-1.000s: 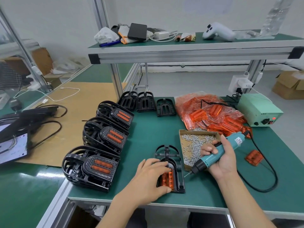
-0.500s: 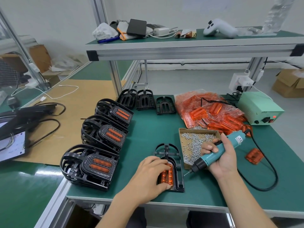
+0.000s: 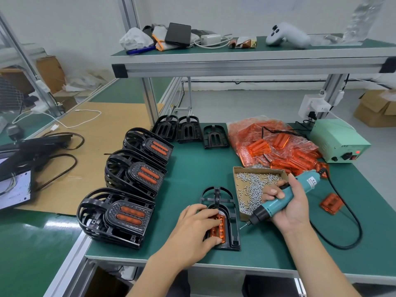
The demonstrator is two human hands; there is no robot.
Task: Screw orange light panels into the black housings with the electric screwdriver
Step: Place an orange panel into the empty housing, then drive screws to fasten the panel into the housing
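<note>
A black housing (image 3: 232, 224) lies flat near the table's front edge with an orange light panel (image 3: 219, 228) seated in it. My left hand (image 3: 192, 230) rests over the panel, fingers on its top and thumb at its lower end. My right hand (image 3: 289, 202) grips the teal electric screwdriver (image 3: 278, 200), held tilted, its bit tip (image 3: 242, 227) hovering just right of the housing. A cardboard tray of screws (image 3: 252, 185) sits behind the tool.
Three stacks of finished housings (image 3: 120, 215) line the left side. Three bare housings (image 3: 188, 129) lie at the back. A bag of orange panels (image 3: 272, 144), one loose panel (image 3: 331, 204), the green power box (image 3: 338, 142) and the tool's black cord (image 3: 351, 221) fill the right.
My left hand has shifted slightly on the panel, with the thumb now at its lower end. The screwdriver stays in almost the same place beside the housing.
</note>
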